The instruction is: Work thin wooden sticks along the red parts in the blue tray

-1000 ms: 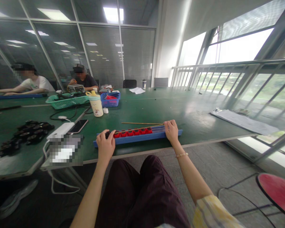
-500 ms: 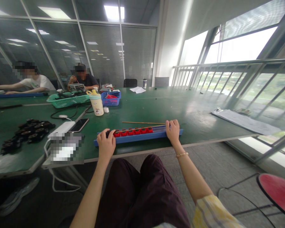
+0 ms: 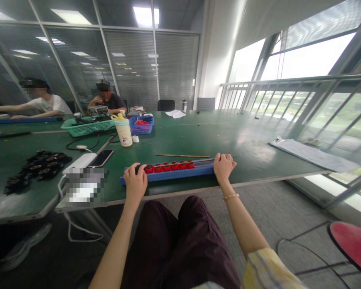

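A long blue tray (image 3: 180, 174) lies along the near edge of the green table (image 3: 228, 140), with a row of several red parts (image 3: 168, 165) inside it. My left hand (image 3: 135, 182) curls over the tray's left end, fingertips on a dark part there. At the tray's right end, my right hand (image 3: 224, 166) is closed around the end of the tray. A thin brass rod (image 3: 182, 155) lies on the table just behind the tray.
A phone (image 3: 100, 158), a white power pack (image 3: 78, 162) and a heap of black parts (image 3: 33, 168) lie to the left. Further back stand a bottle (image 3: 123, 130), a green basket (image 3: 86, 126) and a blue basket (image 3: 141, 125). Two other people sit at the far left. Papers (image 3: 313, 154) lie right.
My right hand slid a little to the right along the tray and closed over its right end. My left hand stayed at the left end.
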`<control>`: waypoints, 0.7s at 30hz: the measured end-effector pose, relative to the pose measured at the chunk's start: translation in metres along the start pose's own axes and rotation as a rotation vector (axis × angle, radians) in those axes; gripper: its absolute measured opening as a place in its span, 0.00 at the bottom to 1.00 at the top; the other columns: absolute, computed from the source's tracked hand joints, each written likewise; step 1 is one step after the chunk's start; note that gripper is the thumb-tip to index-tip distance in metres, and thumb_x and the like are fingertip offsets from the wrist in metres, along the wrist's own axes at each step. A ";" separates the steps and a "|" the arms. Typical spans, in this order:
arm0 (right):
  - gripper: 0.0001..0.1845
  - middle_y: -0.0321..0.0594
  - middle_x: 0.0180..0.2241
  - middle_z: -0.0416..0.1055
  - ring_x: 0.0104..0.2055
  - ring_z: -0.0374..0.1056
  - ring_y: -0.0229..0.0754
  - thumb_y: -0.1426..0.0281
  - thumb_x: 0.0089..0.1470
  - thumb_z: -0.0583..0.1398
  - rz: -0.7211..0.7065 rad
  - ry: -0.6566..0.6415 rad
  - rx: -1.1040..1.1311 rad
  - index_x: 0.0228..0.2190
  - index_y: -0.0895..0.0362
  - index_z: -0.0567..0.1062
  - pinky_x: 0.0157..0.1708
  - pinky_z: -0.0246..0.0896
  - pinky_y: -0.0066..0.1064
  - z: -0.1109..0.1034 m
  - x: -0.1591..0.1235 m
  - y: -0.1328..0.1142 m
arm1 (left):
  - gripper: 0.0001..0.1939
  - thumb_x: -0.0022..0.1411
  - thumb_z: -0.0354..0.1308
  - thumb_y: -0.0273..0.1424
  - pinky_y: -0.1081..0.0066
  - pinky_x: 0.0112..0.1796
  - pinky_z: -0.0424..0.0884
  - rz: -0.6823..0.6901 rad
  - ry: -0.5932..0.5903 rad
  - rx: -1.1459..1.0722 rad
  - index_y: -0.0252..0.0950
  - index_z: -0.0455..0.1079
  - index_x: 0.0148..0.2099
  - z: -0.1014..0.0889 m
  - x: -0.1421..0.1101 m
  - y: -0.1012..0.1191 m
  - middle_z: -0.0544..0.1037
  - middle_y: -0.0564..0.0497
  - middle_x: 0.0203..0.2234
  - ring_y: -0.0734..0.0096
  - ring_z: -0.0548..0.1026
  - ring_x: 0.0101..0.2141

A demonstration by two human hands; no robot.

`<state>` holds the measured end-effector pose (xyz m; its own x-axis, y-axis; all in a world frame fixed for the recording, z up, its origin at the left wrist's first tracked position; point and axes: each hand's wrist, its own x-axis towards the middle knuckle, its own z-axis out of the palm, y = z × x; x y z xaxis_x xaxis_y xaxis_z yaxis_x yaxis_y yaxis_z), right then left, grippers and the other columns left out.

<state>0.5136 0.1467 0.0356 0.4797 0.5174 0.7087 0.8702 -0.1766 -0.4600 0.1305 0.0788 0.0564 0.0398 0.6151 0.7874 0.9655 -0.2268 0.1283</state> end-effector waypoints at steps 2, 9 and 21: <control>0.21 0.51 0.38 0.72 0.42 0.63 0.48 0.64 0.65 0.46 0.030 0.005 0.000 0.28 0.59 0.73 0.42 0.47 0.39 0.001 0.000 0.001 | 0.17 0.67 0.48 0.29 0.53 0.51 0.64 -0.003 -0.001 -0.005 0.38 0.74 0.53 0.000 0.000 0.000 0.69 0.39 0.53 0.51 0.64 0.50; 0.19 0.51 0.37 0.71 0.43 0.63 0.50 0.64 0.64 0.46 0.089 0.055 0.096 0.26 0.56 0.68 0.42 0.50 0.39 0.000 0.002 0.007 | 0.17 0.67 0.48 0.29 0.53 0.50 0.65 -0.023 -0.025 0.000 0.38 0.74 0.53 -0.001 -0.001 0.000 0.68 0.39 0.54 0.50 0.64 0.51; 0.22 0.50 0.33 0.68 0.39 0.65 0.51 0.62 0.67 0.39 0.173 0.161 0.172 0.28 0.54 0.65 0.39 0.53 0.40 0.004 0.004 0.015 | 0.17 0.67 0.48 0.29 0.52 0.51 0.64 -0.008 -0.007 -0.011 0.37 0.74 0.52 -0.003 -0.002 -0.002 0.68 0.39 0.53 0.51 0.63 0.51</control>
<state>0.5280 0.1499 0.0297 0.6430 0.3500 0.6813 0.7486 -0.0991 -0.6556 0.1276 0.0756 0.0560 0.0342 0.6222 0.7821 0.9630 -0.2300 0.1408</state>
